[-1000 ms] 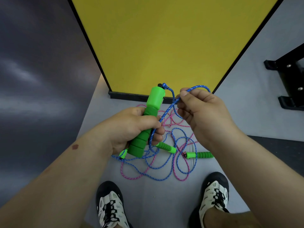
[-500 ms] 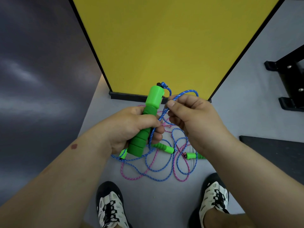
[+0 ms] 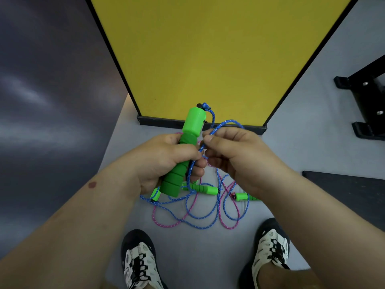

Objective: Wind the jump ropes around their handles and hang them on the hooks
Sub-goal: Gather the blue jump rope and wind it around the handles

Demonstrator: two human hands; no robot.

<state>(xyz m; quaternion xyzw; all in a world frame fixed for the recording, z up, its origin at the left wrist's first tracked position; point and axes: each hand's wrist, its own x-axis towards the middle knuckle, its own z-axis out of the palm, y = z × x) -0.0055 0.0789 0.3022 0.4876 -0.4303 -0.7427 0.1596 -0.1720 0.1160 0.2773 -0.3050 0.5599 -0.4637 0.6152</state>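
Single head-worn wide-angle view, aimed forward and steeply down at the grey floor; both forearms enter from the bottom corners, close to the lens (straight lines bow outward); shoes at bottom edge, yellow panel ahead

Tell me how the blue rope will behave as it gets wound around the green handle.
The blue rope looks floppy: it droops in loose loops. It crosses the pink rope on the floor, so it may snag. Its braided surface probably resists slipping on the green handle.

Premises appearing to be a gym: grey floor, dark mat, black rack feet, yellow padded panel standing upright.
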